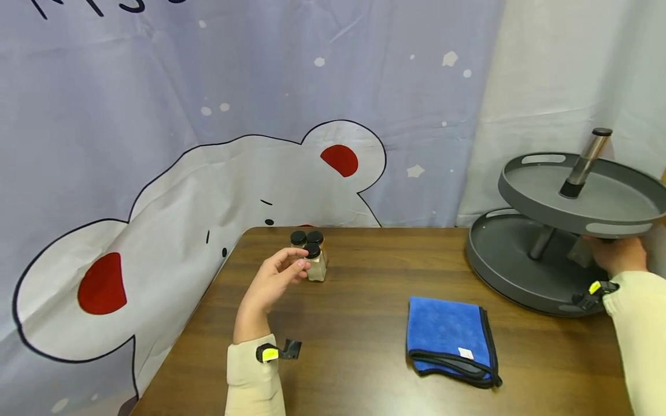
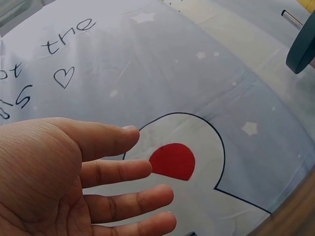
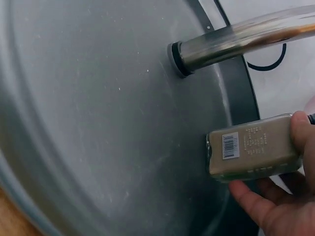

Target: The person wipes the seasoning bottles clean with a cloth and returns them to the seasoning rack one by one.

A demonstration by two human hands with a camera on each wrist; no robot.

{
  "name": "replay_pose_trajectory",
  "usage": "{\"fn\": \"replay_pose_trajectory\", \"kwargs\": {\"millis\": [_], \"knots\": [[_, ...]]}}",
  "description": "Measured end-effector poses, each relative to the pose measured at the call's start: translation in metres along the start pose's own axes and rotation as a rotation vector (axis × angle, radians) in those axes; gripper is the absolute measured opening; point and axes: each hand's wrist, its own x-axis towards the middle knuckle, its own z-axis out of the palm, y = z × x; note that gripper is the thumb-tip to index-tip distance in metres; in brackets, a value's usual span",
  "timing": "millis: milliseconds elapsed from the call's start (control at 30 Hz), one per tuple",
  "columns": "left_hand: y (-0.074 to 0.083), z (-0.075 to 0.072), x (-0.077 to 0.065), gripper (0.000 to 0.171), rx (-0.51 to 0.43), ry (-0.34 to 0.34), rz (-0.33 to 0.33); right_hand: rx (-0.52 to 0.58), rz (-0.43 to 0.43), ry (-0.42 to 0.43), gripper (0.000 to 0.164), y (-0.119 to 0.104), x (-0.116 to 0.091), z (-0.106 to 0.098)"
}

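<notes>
Frame right, your right hand (image 1: 621,255) pinches a jar (image 3: 261,147); bumping the upper tray (image 1: 619,199) could dislodge it. Your left hand (image 1: 270,281) is spread, empty.

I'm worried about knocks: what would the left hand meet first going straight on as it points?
Probably the front black-lidded jar, close ahead of the left hand in the head view, though depth and contact are unclear.

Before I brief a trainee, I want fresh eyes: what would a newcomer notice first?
Probably the gray two-tier tray at right, with the right hand holding a jar between its tiers. Then the bright blue cloth on the table, and three black-capped jars near the left hand.
</notes>
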Motion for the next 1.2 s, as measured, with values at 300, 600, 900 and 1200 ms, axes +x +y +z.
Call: {"fn": "replay_pose_trajectory", "kwargs": {"millis": [300, 600, 900, 1200], "knots": [[-0.001, -0.008, -0.004, 0.031, -0.015, 0.029, -0.008, 0.141, -0.074, 0.000, 0.080, -0.005, -0.019, -0.004], [-0.003, -0.012, -0.003, 0.024, -0.034, 0.202, -0.044, 0.201, 0.053, 0.095, 0.077, -0.025, -0.060, -0.020], [-0.015, -0.002, 0.010, 0.016, -0.089, 0.382, -0.070, 0.283, -0.015, 0.262, 0.065, -0.066, -0.134, -0.011], [-0.055, 0.018, 0.030, 0.023, -0.021, 0.431, -0.146, 0.321, -0.430, 0.011, 0.040, -0.122, -0.186, 0.045]]}}
